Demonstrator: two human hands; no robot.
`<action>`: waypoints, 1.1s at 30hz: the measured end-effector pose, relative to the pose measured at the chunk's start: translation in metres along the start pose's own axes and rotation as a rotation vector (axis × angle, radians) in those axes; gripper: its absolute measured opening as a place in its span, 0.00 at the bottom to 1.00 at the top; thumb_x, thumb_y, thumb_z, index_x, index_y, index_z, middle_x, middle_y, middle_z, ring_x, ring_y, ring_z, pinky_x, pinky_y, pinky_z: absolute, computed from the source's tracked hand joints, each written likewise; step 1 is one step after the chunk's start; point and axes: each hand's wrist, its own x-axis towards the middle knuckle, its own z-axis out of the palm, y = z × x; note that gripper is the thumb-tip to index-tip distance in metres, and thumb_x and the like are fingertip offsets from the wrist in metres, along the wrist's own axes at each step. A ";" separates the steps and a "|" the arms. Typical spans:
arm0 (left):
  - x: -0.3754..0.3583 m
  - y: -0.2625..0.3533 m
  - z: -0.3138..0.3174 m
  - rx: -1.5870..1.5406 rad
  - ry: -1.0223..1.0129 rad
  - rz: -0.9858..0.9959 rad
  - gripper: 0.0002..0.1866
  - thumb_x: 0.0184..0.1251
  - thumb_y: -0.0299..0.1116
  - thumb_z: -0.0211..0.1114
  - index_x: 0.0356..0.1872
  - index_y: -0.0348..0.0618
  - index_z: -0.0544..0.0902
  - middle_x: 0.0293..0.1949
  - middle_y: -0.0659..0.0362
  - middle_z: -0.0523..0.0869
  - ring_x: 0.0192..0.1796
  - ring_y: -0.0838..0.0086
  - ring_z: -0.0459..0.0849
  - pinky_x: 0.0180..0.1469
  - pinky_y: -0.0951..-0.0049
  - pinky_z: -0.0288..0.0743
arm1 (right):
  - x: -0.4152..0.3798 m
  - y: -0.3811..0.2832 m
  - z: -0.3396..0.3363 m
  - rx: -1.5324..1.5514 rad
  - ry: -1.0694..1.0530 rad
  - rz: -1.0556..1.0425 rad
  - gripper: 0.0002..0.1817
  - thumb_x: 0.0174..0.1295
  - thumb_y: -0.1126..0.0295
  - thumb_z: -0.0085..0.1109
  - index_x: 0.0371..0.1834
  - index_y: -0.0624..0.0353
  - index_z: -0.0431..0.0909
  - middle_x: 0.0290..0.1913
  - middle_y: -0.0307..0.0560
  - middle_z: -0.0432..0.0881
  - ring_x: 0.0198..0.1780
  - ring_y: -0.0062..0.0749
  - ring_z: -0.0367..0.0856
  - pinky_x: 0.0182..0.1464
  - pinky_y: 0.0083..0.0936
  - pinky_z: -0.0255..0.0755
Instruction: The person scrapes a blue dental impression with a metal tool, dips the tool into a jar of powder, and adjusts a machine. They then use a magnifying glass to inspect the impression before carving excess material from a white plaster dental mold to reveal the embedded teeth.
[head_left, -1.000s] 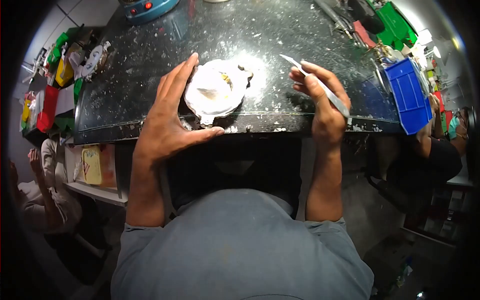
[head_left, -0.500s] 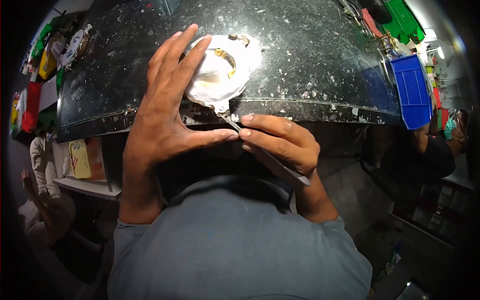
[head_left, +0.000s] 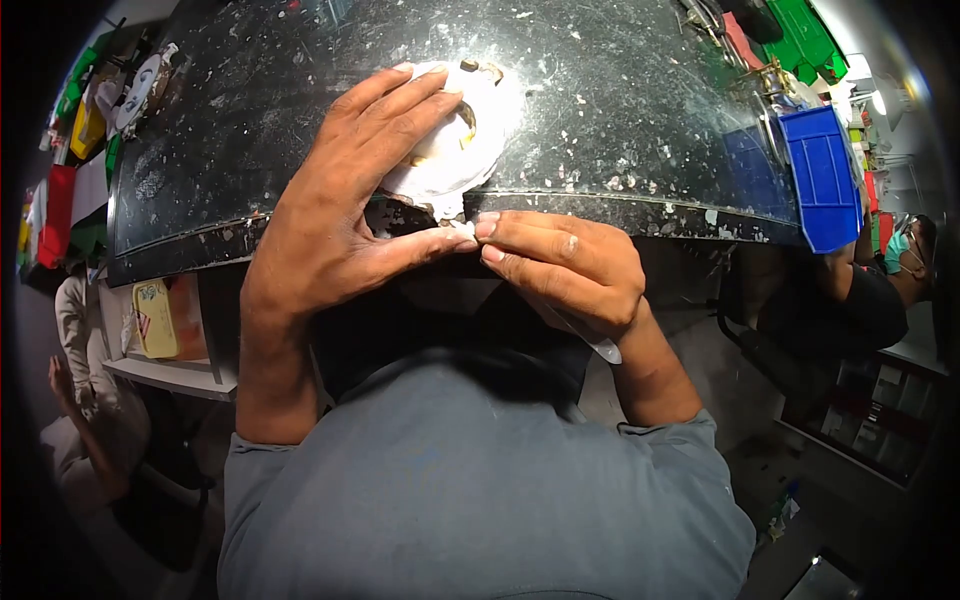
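A round white plaster piece (head_left: 455, 170) with brownish tooth-like parts lies on the black speckled table (head_left: 620, 110), near its front edge. The fingers of my left hand (head_left: 350, 190) lie spread over its left part, and the thumb reaches to the small tab at its near side. My right hand (head_left: 570, 265) pinches a thin metal tool (head_left: 606, 351), whose rear end shows below the palm. The tool's tip is hidden at the tab, where the fingertips of both hands come close together.
A blue bin (head_left: 822, 180) stands at the table's right edge, a green bin (head_left: 803, 42) behind it. Another plaster piece (head_left: 145, 90) sits far left. Below it is an open drawer (head_left: 170, 372). People are at both sides, one masked at right.
My left fingers have shifted right and lie further over the plaster piece. My right hand has moved slightly up, bringing the tool closer to the tab, and the tool shows less.
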 end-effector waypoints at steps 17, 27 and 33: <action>0.003 0.009 0.004 0.031 0.079 0.005 0.46 0.46 0.41 0.88 0.72 0.46 0.81 0.76 0.52 0.78 0.82 0.52 0.68 0.82 0.51 0.63 | -0.010 0.003 0.009 0.112 0.193 0.079 0.08 0.59 0.82 0.76 0.40 0.65 0.88 0.46 0.54 0.92 0.48 0.41 0.95 0.52 0.32 0.91; 0.002 0.010 0.004 0.040 0.075 -0.008 0.45 0.46 0.38 0.86 0.72 0.46 0.81 0.76 0.53 0.78 0.82 0.52 0.67 0.81 0.51 0.64 | -0.012 0.006 0.009 0.202 0.122 0.086 0.07 0.58 0.82 0.75 0.39 0.65 0.89 0.44 0.53 0.92 0.47 0.42 0.95 0.51 0.32 0.92; 0.003 0.008 0.002 0.033 0.048 0.007 0.44 0.48 0.37 0.85 0.72 0.43 0.80 0.76 0.49 0.78 0.82 0.51 0.67 0.82 0.51 0.63 | -0.012 0.006 0.007 0.132 0.095 0.044 0.05 0.59 0.81 0.74 0.38 0.66 0.89 0.43 0.52 0.92 0.47 0.41 0.95 0.50 0.33 0.93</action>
